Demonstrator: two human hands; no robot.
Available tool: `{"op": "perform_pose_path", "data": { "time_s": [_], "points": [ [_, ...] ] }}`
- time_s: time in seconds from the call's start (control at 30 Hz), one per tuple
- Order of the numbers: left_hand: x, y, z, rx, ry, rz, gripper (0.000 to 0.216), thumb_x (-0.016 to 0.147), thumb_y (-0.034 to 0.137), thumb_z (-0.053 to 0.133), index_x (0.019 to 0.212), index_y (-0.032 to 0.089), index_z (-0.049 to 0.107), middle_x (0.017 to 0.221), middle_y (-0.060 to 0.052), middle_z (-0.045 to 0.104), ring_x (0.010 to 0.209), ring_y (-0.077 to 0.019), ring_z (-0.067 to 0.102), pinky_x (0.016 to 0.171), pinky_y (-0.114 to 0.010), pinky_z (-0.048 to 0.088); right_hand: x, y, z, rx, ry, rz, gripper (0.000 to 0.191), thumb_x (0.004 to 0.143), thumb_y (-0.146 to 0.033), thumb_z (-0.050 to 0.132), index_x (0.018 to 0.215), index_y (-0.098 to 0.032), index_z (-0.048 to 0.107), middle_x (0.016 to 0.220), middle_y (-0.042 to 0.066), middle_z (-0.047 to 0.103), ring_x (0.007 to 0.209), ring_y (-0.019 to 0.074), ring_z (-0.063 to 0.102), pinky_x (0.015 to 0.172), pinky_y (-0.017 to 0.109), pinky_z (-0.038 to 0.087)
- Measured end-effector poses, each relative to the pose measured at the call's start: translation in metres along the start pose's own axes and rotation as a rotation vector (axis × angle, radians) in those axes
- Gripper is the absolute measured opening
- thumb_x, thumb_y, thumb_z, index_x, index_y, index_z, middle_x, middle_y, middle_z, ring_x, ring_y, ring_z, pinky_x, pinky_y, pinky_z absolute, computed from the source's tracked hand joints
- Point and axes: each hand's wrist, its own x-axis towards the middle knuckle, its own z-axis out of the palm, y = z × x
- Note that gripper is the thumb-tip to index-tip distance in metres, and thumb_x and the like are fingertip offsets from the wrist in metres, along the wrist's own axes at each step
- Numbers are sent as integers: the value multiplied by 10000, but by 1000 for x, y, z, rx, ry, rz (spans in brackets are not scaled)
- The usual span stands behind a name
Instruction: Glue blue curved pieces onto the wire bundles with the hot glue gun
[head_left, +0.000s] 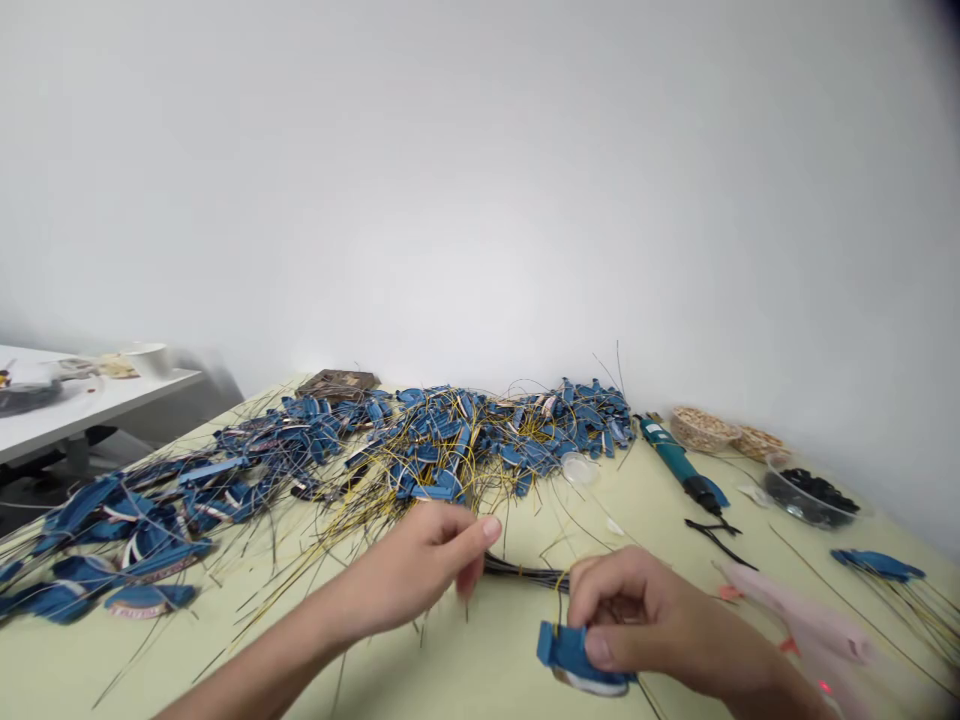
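My right hand (652,615) pinches a small curved blue plastic piece (566,652) between thumb and fingers, low at the front of the table. A yellow wire rises from this piece, and its lower edge is pale. Left of it, my left hand (420,570) hovers with its thumb stretched out and the other fingers loosely bent; nothing shows in it. Between the two hands runs a bundle of black wires (525,571). Behind them lies a large pile of similar blue pieces (450,430) with tangled yellow and black wires.
To the right lie a teal electric screwdriver (675,462), a tub of black parts (810,497), dishes of small tan parts (701,428), a pink glue gun (806,615) and another wired blue piece (877,565). A clear lid (580,468) lies by the pile. A white table (161,382) stands left.
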Motion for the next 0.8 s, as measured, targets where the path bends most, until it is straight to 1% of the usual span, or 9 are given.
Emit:
{"op": "perform_pose_path", "data": {
  "time_s": [0.07,0.13,0.2,0.27,0.4,0.53,0.67,0.73,0.8],
  "points": [
    [-16,16,-9,86,89,248,296,902,487,581,966,207,650,873,-9,643,748,-132,542,667,-245,414,-2,-1,5,63,30,25,223,794,-379,736,841,-162,716,739,-7,575,611,73,473,552,208,328],
    [-29,25,-7,150,93,505,308,874,359,660,1160,262,600,1159,-35,631,1033,-178,571,883,-303,455,-3,-4,13,116,55,35,204,803,-371,731,830,-169,710,743,-5,592,620,74,496,561,202,349],
    [-36,24,6,145,154,613,459,830,349,723,1256,304,556,1285,-42,592,1198,-213,523,1018,-358,420,-4,-7,22,153,82,26,191,807,-371,728,822,-183,698,725,-15,597,618,71,498,567,194,362],
    [-37,15,24,30,330,631,424,860,395,682,1258,313,562,1280,-50,598,1195,-221,537,1015,-373,441,-4,-8,32,153,168,23,196,821,-390,711,832,-196,688,668,-30,581,589,70,483,551,186,361],
    [-30,-1,55,-221,560,553,332,866,404,666,1170,279,614,1089,-59,672,964,-204,639,821,-331,533,0,-6,58,-78,638,-36,261,834,-457,656,847,-201,709,591,-12,574,540,107,480,493,219,362],
    [-18,4,66,-506,488,378,306,824,390,718,1073,227,652,911,-49,706,794,-177,639,716,-307,524,9,-1,78,-400,974,-210,212,829,-414,641,804,-219,720,591,-5,578,515,123,471,482,247,401],
    [-9,10,59,-760,297,244,328,774,375,776,1018,177,682,814,-30,686,681,-115,557,639,-243,456,15,6,82,-354,963,-227,206,844,-399,637,847,-212,724,660,28,674,608,164,625,555,259,513],
    [-8,8,55,-802,255,207,332,751,369,797,983,155,693,763,-24,672,663,-110,535,640,-241,437,13,8,83,-330,917,-207,239,850,-424,627,874,-209,730,683,46,703,652,200,681,584,283,554],
    [-8,6,51,-823,234,177,330,729,361,816,948,143,700,726,-22,662,650,-113,541,645,-246,438,7,7,84,-449,988,-189,241,853,-439,619,847,-222,725,626,37,689,583,199,679,526,282,546]
  ]
}}
